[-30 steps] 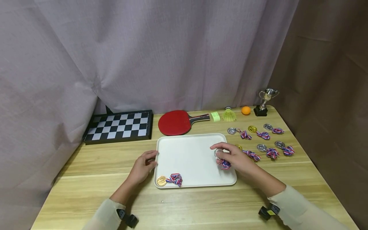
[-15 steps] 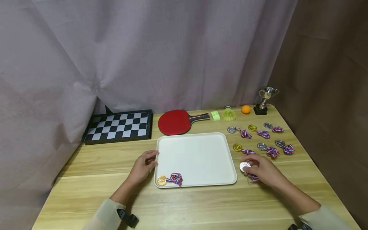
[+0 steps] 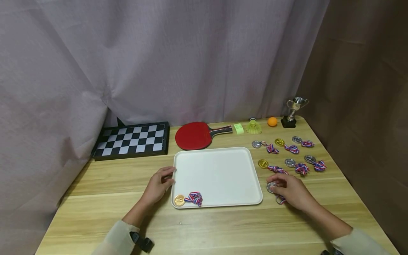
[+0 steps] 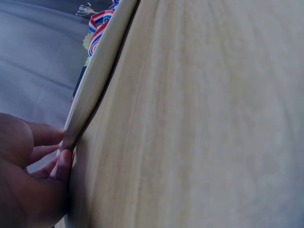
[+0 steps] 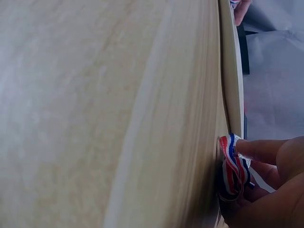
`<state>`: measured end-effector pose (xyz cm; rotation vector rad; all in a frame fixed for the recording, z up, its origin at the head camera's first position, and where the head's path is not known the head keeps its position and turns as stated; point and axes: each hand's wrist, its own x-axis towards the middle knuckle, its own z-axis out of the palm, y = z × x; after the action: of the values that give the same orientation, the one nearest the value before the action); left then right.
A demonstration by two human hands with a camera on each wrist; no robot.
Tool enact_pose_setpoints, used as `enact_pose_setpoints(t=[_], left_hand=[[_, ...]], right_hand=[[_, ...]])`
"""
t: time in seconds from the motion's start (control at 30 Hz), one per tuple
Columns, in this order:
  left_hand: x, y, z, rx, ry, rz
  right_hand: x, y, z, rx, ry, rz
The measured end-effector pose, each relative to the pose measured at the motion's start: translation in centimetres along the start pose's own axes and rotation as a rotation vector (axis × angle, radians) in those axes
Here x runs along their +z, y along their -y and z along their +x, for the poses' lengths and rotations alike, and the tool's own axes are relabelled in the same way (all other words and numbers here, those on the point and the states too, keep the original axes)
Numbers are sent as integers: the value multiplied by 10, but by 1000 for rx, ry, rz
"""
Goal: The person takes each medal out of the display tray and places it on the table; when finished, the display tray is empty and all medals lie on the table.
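My left hand (image 3: 157,185) is at the left edge of the white tray (image 3: 216,173), its thumb and fingers pinching the rim (image 4: 95,85). A gold medal (image 3: 179,200) with a striped ribbon lies in the tray's front left corner. To the right of the tray, low over the table, my right hand (image 3: 292,189) holds a silver medal (image 3: 271,187) between thumb and fingers. Its red, white and blue ribbon (image 5: 232,168) hangs bunched beneath the fingers. Closest beyond that hand lies another gold medal (image 3: 263,163). The palm side of the right hand is hidden in the head view.
Several more medals, among them a silver one (image 3: 290,162), lie in rows at the right. Along the back are a chessboard (image 3: 132,139), a red table tennis bat (image 3: 193,136), a yellow-green block (image 3: 238,128), a shuttlecock (image 3: 253,126), an orange ball (image 3: 272,122) and a trophy cup (image 3: 293,111).
My right hand has carried the silver medal from above the tray's right side to the table area right of it, lowering it slightly since. My left hand has stayed at the rim.
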<state>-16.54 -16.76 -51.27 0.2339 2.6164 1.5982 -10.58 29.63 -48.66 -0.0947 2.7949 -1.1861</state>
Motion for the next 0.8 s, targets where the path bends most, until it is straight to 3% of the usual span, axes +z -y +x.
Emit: enact_pose_setpoints(t=[0.47, 0.8], left_hand=[[-1, -2, 0, -22, 13, -62], [0, 0, 1, -17, 9, -38]], right_hand=[[-3, 9, -4, -24, -95, -76], [-6, 35, 3, -59, -54, 34]])
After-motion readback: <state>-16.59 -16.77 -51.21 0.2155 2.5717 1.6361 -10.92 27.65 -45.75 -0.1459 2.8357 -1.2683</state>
